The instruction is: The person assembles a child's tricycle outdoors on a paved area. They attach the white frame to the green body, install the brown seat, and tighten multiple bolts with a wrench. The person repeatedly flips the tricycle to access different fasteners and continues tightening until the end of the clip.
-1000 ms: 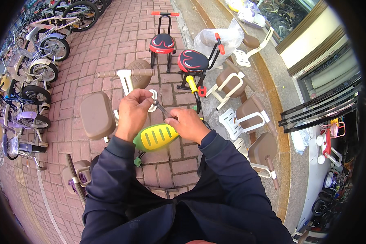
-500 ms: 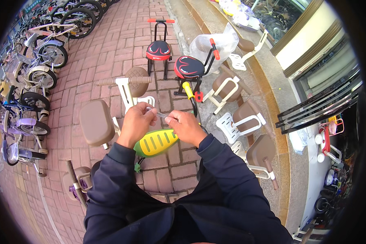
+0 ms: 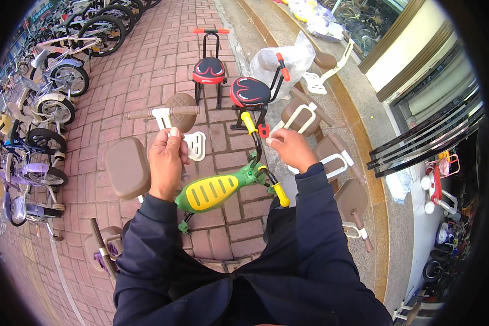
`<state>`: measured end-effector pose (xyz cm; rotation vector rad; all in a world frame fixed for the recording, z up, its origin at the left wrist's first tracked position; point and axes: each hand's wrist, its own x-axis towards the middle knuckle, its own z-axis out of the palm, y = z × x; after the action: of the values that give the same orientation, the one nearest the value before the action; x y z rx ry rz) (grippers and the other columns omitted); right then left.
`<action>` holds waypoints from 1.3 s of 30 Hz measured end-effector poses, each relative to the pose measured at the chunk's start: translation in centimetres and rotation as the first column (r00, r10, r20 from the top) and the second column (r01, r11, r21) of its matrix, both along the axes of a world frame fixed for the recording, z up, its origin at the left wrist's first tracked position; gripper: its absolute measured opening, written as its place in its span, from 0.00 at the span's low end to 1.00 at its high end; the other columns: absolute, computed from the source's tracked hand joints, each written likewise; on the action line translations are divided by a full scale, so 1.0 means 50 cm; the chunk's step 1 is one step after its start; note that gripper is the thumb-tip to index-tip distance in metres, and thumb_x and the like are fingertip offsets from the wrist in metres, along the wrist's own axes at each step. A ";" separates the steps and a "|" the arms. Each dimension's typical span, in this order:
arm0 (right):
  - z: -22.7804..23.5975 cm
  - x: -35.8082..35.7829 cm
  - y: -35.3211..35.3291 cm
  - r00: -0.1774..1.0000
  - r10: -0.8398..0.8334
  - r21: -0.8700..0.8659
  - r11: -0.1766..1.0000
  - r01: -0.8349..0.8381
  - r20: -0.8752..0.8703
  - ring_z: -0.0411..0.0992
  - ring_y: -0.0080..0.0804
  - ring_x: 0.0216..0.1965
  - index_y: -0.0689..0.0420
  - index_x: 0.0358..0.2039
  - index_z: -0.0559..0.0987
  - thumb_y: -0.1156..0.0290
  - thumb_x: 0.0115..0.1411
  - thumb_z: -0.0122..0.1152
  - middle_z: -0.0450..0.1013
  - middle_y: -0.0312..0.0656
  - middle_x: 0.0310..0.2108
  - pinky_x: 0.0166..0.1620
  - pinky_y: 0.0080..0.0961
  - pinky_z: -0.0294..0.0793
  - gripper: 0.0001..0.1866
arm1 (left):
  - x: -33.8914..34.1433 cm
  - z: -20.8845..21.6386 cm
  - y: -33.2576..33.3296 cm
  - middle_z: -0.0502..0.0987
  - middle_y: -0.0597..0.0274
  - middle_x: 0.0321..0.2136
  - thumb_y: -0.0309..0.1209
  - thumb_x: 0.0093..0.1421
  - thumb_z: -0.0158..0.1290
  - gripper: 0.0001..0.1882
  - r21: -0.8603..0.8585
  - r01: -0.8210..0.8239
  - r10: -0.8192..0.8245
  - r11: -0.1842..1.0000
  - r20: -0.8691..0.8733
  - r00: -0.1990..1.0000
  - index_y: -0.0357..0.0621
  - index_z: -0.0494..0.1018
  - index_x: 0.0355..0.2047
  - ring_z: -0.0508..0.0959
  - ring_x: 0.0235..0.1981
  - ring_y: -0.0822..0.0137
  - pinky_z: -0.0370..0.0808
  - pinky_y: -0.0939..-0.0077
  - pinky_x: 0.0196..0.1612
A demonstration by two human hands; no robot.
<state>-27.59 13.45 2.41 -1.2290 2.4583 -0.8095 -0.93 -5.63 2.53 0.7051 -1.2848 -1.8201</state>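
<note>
My left hand point(image 3: 167, 163) is raised in front of the cream-framed child seat point(image 3: 160, 115), thumb pressed to its curled fingers. To the right, my right hand point(image 3: 292, 150) pinches thumb and forefinger together beside a small red piece point(image 3: 263, 131). Anything in either pinch is too small or hidden to make out. Between and below the hands stands a child's ride-on point(image 3: 209, 193) with a green body and a yellow slotted seat. Its black handlebar point(image 3: 257, 145) carries yellow grips, one at each end.
Two black-and-red child seats point(image 3: 209, 68) stand ahead on the brick paving. A brown seat point(image 3: 128, 167) lies left; more brown-and-white seats point(image 3: 330, 155) line the stone step at right. A clear plastic bag point(image 3: 277, 62) sits behind. Parked bicycles point(image 3: 54, 108) fill the left.
My hands were close together over the ride-on with a thin clear strip between them. They have moved apart, left hand leftward and right hand rightward, uncovering the handlebar; the strip no longer shows clearly.
</note>
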 end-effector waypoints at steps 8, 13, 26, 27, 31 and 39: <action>-0.174 -0.040 -0.035 0.987 0.035 0.174 0.983 -0.063 0.159 0.77 0.58 0.50 0.68 0.51 0.78 0.49 0.63 0.65 0.80 0.60 0.44 0.55 0.43 0.75 0.32 | -0.003 0.001 0.003 0.68 0.72 0.20 0.41 0.77 0.46 0.19 -0.015 -0.061 0.062 0.998 0.071 0.996 0.37 0.79 0.40 0.64 0.19 0.81 0.62 0.83 0.22; -0.239 -0.022 -0.067 0.763 0.058 -0.132 0.991 0.036 0.644 0.77 0.32 0.34 0.63 0.37 0.77 0.59 0.68 0.62 0.79 0.43 0.30 0.42 0.31 0.76 0.17 | -0.004 -0.011 -0.001 0.68 0.73 0.20 0.41 0.76 0.47 0.20 -0.012 -0.082 0.083 0.997 0.113 0.990 0.37 0.80 0.42 0.64 0.19 0.81 0.61 0.83 0.22; -0.027 0.108 -0.080 0.487 0.268 -0.317 0.948 0.020 0.831 0.60 0.21 0.14 0.54 0.24 0.69 0.42 0.70 0.58 0.62 0.31 0.16 0.21 0.24 0.62 0.29 | -0.002 0.003 -0.031 0.68 0.73 0.20 0.40 0.76 0.48 0.19 -0.033 -0.176 0.179 0.984 0.090 0.980 0.37 0.80 0.42 0.64 0.18 0.81 0.59 0.83 0.21; -0.007 0.111 -0.070 0.513 0.276 -0.351 0.935 0.053 0.813 0.59 0.20 0.14 0.55 0.24 0.69 0.42 0.71 0.57 0.61 0.30 0.15 0.20 0.23 0.61 0.29 | 0.000 0.005 -0.031 0.67 0.74 0.20 0.40 0.76 0.48 0.19 -0.026 -0.189 0.191 0.982 0.100 0.977 0.36 0.80 0.42 0.63 0.18 0.82 0.58 0.82 0.21; 0.065 0.100 -0.029 0.561 0.182 -0.344 0.918 0.197 0.808 0.59 0.21 0.14 0.54 0.27 0.70 0.42 0.71 0.56 0.61 0.32 0.15 0.23 0.22 0.64 0.27 | 0.010 0.013 -0.031 0.66 0.75 0.19 0.40 0.75 0.48 0.19 -0.051 -0.239 0.242 0.970 0.062 0.968 0.36 0.80 0.41 0.62 0.19 0.82 0.57 0.82 0.21; 0.074 0.089 -0.013 0.592 0.046 -0.300 0.892 0.339 0.805 0.58 0.21 0.13 0.54 0.28 0.70 0.42 0.72 0.55 0.61 0.31 0.14 0.23 0.23 0.64 0.27 | -0.002 0.023 -0.029 0.65 0.73 0.20 0.42 0.76 0.48 0.20 -0.031 -0.251 0.252 0.968 0.049 0.967 0.34 0.78 0.42 0.61 0.19 0.81 0.57 0.82 0.21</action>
<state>-23.16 12.78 6.11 -0.5146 1.6583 -1.5996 -1.05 -7.09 3.69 0.8660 -1.1896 -1.5876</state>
